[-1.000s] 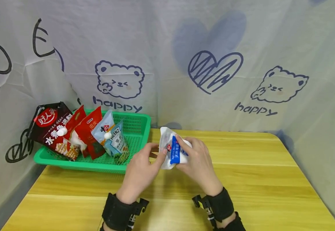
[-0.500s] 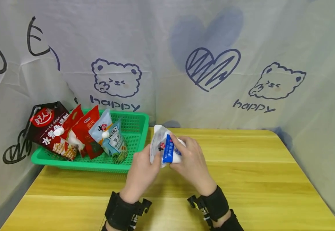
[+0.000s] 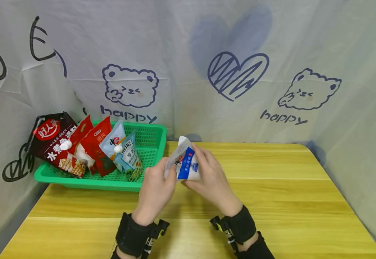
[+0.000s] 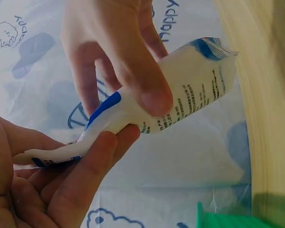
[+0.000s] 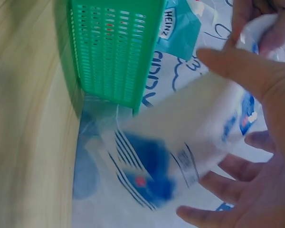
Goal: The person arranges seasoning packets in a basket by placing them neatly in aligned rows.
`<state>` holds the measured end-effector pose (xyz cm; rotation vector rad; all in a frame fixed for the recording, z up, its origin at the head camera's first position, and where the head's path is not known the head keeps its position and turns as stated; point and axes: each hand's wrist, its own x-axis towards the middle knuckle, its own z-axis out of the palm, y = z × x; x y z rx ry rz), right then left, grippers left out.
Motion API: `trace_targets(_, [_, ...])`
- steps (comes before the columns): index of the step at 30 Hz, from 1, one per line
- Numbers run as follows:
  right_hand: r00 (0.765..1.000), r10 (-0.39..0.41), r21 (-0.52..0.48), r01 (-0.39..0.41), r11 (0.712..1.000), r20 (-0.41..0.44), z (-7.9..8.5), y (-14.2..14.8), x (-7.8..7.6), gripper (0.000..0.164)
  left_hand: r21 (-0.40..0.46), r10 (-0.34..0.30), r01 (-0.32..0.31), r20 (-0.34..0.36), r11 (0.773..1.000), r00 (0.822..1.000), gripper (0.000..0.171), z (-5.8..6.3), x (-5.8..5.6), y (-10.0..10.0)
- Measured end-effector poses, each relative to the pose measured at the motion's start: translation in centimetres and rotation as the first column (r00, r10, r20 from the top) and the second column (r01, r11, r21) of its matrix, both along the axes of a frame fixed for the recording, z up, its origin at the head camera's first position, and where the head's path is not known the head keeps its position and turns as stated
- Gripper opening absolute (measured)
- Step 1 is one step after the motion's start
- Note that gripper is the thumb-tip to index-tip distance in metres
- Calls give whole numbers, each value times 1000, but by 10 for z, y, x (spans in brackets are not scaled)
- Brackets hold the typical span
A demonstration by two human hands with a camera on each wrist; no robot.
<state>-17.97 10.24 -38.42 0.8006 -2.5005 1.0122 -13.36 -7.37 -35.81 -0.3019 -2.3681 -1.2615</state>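
Observation:
A white plastic bag of sea salt (image 3: 184, 167) with a blue label is held in the air above the table, right of the basket. My left hand (image 3: 156, 187) pinches its flat top end between thumb and fingers. The right hand (image 3: 212, 180) grips the fuller body from the other side, with the thumb on the near face. In the left wrist view the salt bag (image 4: 190, 90) lies tilted, its printed back showing. The bag's bottom end (image 5: 147, 171) has blue stripes and looks blurred in the right wrist view.
On the left stands a green plastic basket (image 3: 152, 138). It holds a dark seasoning pouch (image 3: 53, 138), red packets (image 3: 98, 144) and light-blue packets, one a Heinz pouch (image 3: 130, 158). Printed white cloth (image 3: 188, 108) hangs behind the wooden table (image 3: 281, 201).
Both hands have shifted slightly left with the salt bag. The bag has turned a little, and the left thumb and fingers now sit closer on its top end. The basket's contents look the same.

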Motion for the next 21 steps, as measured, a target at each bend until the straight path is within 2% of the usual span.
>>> trace_targets(3, [998, 26, -16, -26, 1000, 52, 4, 3, 1, 109, -24, 20, -21, -21, 1000, 1000, 14, 2, 1, -5])
trace_targets(6, [998, 39, -32, -38, 999, 58, 7, 7, 1, 104, -50, 36, -38, -30, 998, 999, 14, 5, 1, -10])
trace_targets(14, [998, 59, -111, -56, 992, 30, 9, 13, -1, 70, -113, 53, -52, -1, 992, 999, 15, 12, 2, -22])
trace_targets(21, [992, 121, -163, -113, 980, 40, 4, 13, -2, 51, -166, 24, -20, 22, 986, 999, 14, 9, 2, -21])
